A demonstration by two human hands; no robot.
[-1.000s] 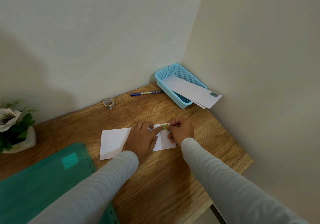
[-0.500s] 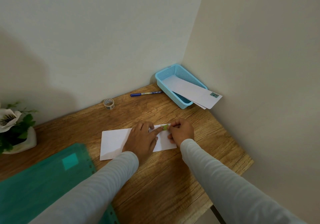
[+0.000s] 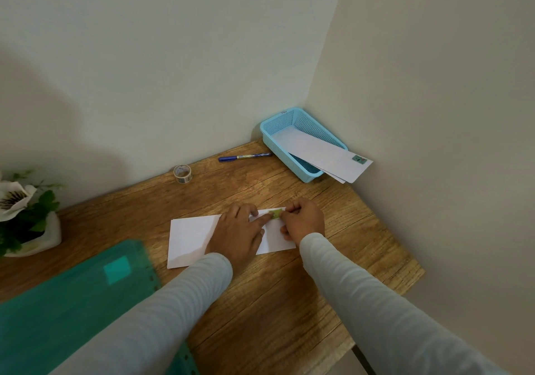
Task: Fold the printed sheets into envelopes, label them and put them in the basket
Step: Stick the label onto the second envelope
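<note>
White folded paper envelope lies flat mid-way on the wooden desk w/ both hands on its right half. Left hand rests flat on it, fingers mostly straight, index tip pressing the small green label sticker near the top right corner. Right hand is curled, thumb + index pinching that sticker's right edge. Light blue plastic mesh basket sits in the far corner holding at least 2 stacked white envelopes, top 1 labelled, poking out over the rim. Blue pen just beside the basket, clear tape roll by the wall, green plastic folder bottom left.
</note>
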